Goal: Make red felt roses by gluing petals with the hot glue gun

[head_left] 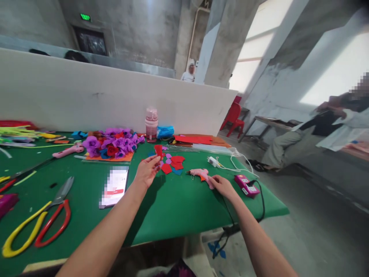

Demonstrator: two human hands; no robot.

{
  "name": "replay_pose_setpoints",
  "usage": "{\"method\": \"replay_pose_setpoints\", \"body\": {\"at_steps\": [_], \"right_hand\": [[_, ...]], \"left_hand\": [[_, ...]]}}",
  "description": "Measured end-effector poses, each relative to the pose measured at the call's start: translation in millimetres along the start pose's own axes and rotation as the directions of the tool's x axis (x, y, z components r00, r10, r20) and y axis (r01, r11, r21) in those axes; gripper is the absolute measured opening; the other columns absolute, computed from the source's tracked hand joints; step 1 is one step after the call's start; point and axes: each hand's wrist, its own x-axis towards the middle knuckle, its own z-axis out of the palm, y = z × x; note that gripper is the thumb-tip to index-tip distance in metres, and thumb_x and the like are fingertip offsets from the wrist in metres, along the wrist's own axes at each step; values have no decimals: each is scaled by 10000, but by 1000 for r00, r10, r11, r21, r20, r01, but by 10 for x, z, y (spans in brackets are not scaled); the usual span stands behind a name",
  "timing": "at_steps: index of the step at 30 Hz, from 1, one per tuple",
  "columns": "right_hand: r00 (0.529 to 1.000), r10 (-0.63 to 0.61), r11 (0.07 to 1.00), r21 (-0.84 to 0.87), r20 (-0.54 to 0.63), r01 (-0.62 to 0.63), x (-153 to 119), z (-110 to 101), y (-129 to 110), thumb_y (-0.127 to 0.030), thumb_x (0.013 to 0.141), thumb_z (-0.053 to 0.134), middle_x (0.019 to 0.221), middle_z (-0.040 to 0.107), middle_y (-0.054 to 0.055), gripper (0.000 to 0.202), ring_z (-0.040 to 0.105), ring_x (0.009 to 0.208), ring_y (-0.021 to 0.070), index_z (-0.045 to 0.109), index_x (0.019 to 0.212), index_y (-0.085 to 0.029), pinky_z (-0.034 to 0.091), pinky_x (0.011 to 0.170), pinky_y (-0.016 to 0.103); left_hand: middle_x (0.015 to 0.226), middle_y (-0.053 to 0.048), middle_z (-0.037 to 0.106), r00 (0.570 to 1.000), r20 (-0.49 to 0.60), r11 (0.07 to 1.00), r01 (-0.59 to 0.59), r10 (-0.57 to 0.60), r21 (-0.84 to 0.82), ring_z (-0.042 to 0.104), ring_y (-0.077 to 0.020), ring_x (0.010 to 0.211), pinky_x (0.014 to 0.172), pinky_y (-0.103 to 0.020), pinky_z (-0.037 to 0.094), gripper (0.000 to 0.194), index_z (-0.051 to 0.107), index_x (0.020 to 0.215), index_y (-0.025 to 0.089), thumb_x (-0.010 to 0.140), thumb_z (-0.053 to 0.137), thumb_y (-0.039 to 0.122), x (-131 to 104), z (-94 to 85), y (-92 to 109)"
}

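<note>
My left hand (147, 171) pinches a small red piece (158, 150) above the green table. Just beyond and to its right lie loose red petals (177, 162), with purple and blue ones among them. My right hand (221, 185) has its fingers on the handle of a pink glue gun (200, 174), whose nozzle points left toward the petals. Purple, red and blue paper flowers (113, 145) are heaped at the back left on an orange sheet.
Scissors (59, 200) and a phone (115, 186) lie left. A pink bottle (151, 125) stands before the white partition (115, 92). A white charger (213, 161) and a purple box (246, 186) with a black cable are right. A person (288, 142) sits beyond the table.
</note>
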Motion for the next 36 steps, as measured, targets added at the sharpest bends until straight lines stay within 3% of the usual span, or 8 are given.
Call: {"method": "replay_pose_setpoints", "body": {"at_steps": [6, 10, 14, 19, 23, 27, 31, 36], "right_hand": [[998, -3, 997, -76, 70, 9, 135, 156, -101, -367, 765, 507, 504, 584, 6, 206, 530, 525, 159, 503, 650, -196, 337, 530, 261], [994, 11, 976, 216, 106, -33, -57, 181, -193, -398, 777, 492, 538, 576, 0, 234, 530, 522, 150, 514, 659, -197, 386, 514, 260], [975, -9, 687, 710, 220, -154, -373, 122, -455, -410, 689, 647, 837, 669, 45, 281, 618, 689, 154, 556, 842, -192, 493, 662, 282], [945, -120, 502, 840, 304, -207, -616, 58, -839, -338, 654, 732, 708, 629, -12, 363, 595, 637, 116, 557, 934, -188, 495, 704, 264], [937, -146, 535, 822, 317, -195, -722, 196, -1053, -440, 734, 642, 553, 530, -45, 300, 506, 498, 79, 528, 797, -169, 415, 517, 191], [976, -182, 688, 725, 123, 38, -768, 409, -1192, -493, 796, 534, 537, 499, -52, 348, 479, 485, 89, 529, 920, -168, 373, 483, 191], [961, -277, 836, 494, 1, 240, -780, 516, -1287, -464, 853, 431, 583, 546, -15, 372, 484, 480, 112, 543, 1005, -143, 390, 479, 218], [916, -394, 865, 307, -71, 396, -803, 537, -1398, -390, 885, 376, 563, 557, 0, 338, 517, 470, 135, 565, 1009, -138, 408, 485, 227]], "left_hand": [[680, -21, 650, 998, -60, 999, 29, -32, -43, 543, -59, 529, 494, -187, 447, 264, 634, 739, 127, 526, 781, 179, -251, -184, -207], [656, -11, 632, 993, -118, 997, 17, -25, -70, 541, -56, 528, 491, -185, 450, 275, 631, 737, 124, 518, 790, 173, -258, -324, -315], [637, -4, 625, 987, -161, 996, -13, -1, -84, 540, -59, 533, 498, -188, 452, 289, 633, 751, 124, 514, 791, 174, -248, -364, -317], [633, 0, 620, 984, -177, 993, -48, 28, -105, 536, -61, 540, 509, -193, 443, 314, 635, 755, 121, 494, 800, 178, -295, -345, -314], [633, 5, 614, 985, -172, 994, -46, 28, -98, 527, -58, 540, 522, -196, 434, 328, 635, 756, 120, 484, 803, 194, -322, -329, -321], [632, 12, 608, 983, -180, 995, -49, 33, -87, 517, -55, 533, 530, -202, 421, 341, 634, 754, 123, 475, 806, 217, -323, -325, -330], [633, 14, 604, 984, -172, 995, -57, 41, -87, 515, -58, 533, 538, -211, 412, 355, 635, 750, 122, 460, 810, 231, -321, -326, -338], [643, 16, 603, 986, -160, 995, -60, 46, -81, 513, -58, 542, 549, -212, 407, 358, 634, 752, 123, 461, 810, 235, -319, -325, -350]]}}
